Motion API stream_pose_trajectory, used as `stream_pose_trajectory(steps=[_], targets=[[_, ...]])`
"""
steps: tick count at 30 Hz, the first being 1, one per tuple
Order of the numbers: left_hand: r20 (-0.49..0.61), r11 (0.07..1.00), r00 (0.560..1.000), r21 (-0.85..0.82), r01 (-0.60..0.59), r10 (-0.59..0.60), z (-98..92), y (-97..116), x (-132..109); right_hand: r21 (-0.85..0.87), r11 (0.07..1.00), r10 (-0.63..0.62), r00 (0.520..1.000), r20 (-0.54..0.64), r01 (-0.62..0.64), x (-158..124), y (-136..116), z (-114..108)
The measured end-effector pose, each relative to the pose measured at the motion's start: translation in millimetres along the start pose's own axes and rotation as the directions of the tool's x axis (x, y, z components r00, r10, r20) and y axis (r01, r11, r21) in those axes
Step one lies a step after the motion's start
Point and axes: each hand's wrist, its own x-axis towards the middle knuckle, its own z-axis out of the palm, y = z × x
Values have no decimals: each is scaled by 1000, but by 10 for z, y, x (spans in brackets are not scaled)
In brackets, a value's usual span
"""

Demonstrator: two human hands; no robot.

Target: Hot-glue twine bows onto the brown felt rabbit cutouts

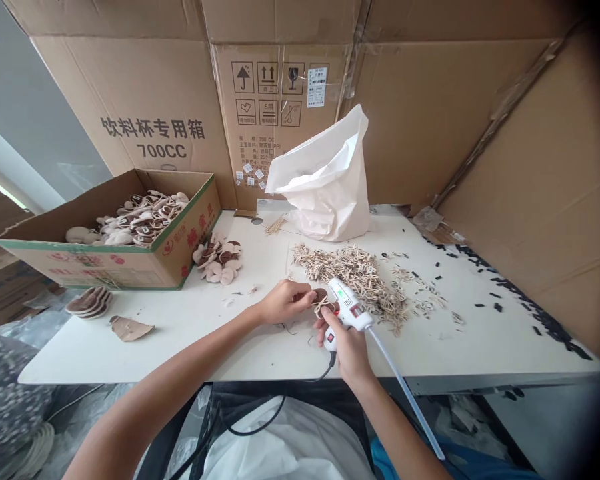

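My right hand [349, 347] is wrapped round a white hot glue gun [349, 303] with a lit green light and a long glue stick coming out of its back. My left hand [287, 301] is closed, its fingertips on a small brown felt piece [321, 295]. A cream string bow [322, 305] lies against this piece, beside my right thumb. Whether my right fingertips also touch the bow, I cannot tell. The gun's nozzle is largely hidden. Just beyond both hands spreads a heap of similar cream bows [353, 270].
A cardboard box [107, 263] of felt pieces stands at the left, with a loose felt pile [219, 260] beside it. Stacked felt shapes [89, 302] and a cardboard scrap [130, 329] lie front left. A white bag [330, 213] stands behind. Black bits [497, 307] litter the right.
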Motion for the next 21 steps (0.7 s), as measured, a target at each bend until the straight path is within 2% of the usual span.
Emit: stream_pose_trajectory(steps=[14,21], targets=[[39,997,999,-77,-18,21,-20,-4,-21,13,1000,10,1000,-1,-10,8,13,-3],[9,1000,1000,-14,-14,14,6,-23,0,11,1000,16,1000,-10,-16,10,22,-8]])
